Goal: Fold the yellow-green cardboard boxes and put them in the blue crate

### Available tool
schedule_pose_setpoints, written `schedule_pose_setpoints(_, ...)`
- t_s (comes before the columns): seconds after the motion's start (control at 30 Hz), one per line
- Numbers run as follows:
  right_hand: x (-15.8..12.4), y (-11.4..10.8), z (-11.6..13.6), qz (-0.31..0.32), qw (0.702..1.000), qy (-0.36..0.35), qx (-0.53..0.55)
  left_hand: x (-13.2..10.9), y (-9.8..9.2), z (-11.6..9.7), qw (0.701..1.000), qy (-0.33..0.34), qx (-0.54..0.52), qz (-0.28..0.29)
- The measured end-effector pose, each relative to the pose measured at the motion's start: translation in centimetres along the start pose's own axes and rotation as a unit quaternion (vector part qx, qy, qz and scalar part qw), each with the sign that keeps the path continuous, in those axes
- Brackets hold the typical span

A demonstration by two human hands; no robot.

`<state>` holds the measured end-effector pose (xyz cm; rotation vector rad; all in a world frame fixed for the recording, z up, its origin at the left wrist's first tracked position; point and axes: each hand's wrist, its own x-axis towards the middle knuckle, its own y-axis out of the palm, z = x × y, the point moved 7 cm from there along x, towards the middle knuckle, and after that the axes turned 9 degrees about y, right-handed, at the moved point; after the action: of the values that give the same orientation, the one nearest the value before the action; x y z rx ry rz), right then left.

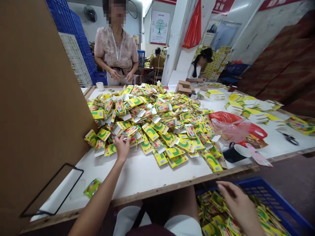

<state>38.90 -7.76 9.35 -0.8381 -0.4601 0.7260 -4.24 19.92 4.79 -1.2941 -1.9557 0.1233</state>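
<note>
A heap of small yellow-green printed cardboard boxes (pixel 169 141), several with white end flaps raised, covers the middle of the white table. At its near left edge is my left hand (pixel 122 148), with fingers bent and closed on a small box (pixel 132 131); its fingertips are partly hidden among the boxes. Below the table's front edge, my right hand (pixel 238 204) hangs over a blue plastic basket (pixel 275 196) full of similar yellow-green boxes (pixel 216 209). The right thumb and fingers are apart, with nothing seen between them.
A tall brown cardboard sheet (pixel 44 98) borders the left side. A green packet (pixel 92 187) lies near it. On the right are a dark mug (pixel 233 154), a red plastic bag (pixel 228 118), scissors (pixel 289 137) and flat cartons (pixel 256 105). A person (pixel 116 49) stands across the table.
</note>
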Motion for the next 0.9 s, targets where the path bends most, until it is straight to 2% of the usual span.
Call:
schedule_pose_setpoints(0.07, -1.4, 3.0, 2.9, 0.031, 0.997, -0.046, 0.061, -1.1, -1.3, -1.4, 0.999, 0.03, -0.022, -0.01)
schedule_pose_setpoints(0.13, -2.6, 6.3, 6.6, 0.067, 0.987, -0.1, 0.109, -2.6, -2.9, -3.3, 0.995, 0.079, -0.068, 0.006)
schedule_pose_setpoints(0.2, -3.6, 9.3, 10.1, 0.107, 0.971, -0.147, 0.154, -4.2, -3.4, -5.1, 0.979, 0.126, -0.137, 0.085)
schedule_pose_setpoints(0.27, -4.3, 12.1, 12.9, 0.152, 0.952, -0.175, 0.2, -6.3, -3.0, -6.5, 0.948, 0.144, -0.198, 0.202)
schedule_pose_setpoints(0.33, -5.0, 14.9, 14.8, 0.207, 0.93, -0.176, 0.249, -8.4, -2.1, -7.1, 0.92, 0.131, -0.231, 0.287)
schedule_pose_setpoints(0.37, -5.4, 16.3, 15.4, 0.239, 0.917, -0.167, 0.273, -9.3, -1.7, -7.2, 0.914, 0.116, -0.239, 0.306)
schedule_pose_setpoints(0.47, -6.5, 19.4, 16.1, 0.304, 0.882, -0.137, 0.334, -11.5, -0.9, -6.6, 0.914, 0.049, -0.281, 0.289)
schedule_pose_setpoints(0.53, -7.0, 20.2, 15.9, 0.305, 0.875, -0.132, 0.353, -12.7, -0.4, -6.1, 0.909, 0.0, -0.32, 0.268)
schedule_pose_setpoints(0.63, -7.2, 20.2, 15.5, 0.289, 0.881, -0.153, 0.341, -14.1, 0.3, -5.6, 0.9, -0.041, -0.345, 0.264)
schedule_pose_setpoints(0.8, -6.3, 20.0, 16.0, 0.284, 0.897, -0.209, 0.268, -14.5, 0.8, -6.0, 0.908, -0.01, -0.3, 0.291)
schedule_pose_setpoints(0.9, -5.4, 20.1, 16.7, 0.279, 0.899, -0.229, 0.247, -14.1, 0.5, -6.7, 0.921, 0.024, -0.277, 0.273)
